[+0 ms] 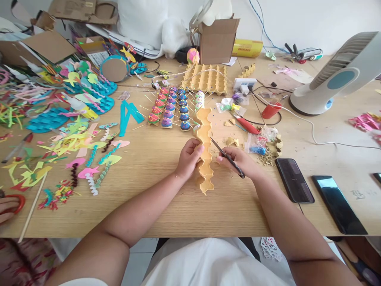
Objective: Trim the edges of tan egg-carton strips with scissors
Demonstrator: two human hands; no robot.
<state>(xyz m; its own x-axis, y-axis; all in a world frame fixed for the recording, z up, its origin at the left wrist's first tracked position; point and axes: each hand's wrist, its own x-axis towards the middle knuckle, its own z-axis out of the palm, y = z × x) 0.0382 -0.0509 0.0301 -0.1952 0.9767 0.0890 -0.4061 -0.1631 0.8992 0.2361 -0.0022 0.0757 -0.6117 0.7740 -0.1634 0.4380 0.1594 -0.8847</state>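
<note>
A long strip of tan egg carton (205, 139) runs away from me over the table, its edges wavy. My left hand (189, 159) pinches the strip's left edge near its middle. On the right side, my right hand (236, 161) is closed around dark scissors (229, 158), whose tip points up and left close to the strip's right edge. Beyond my hands stand painted carton rows, one red and green (157, 107), one purple (168, 107) and one blue (183, 109), with thin sticks out of their sides. A white dotted row (199, 101) sits behind the strip's far end.
An uncut egg tray (205, 77) lies at the back. Paper scraps and fish shapes (89, 171) cover the left, where another person's hand (7, 208) holds red scissors. To the right are carton scraps, a red cup (270, 109), phones (294, 180) and a white fan (333, 79).
</note>
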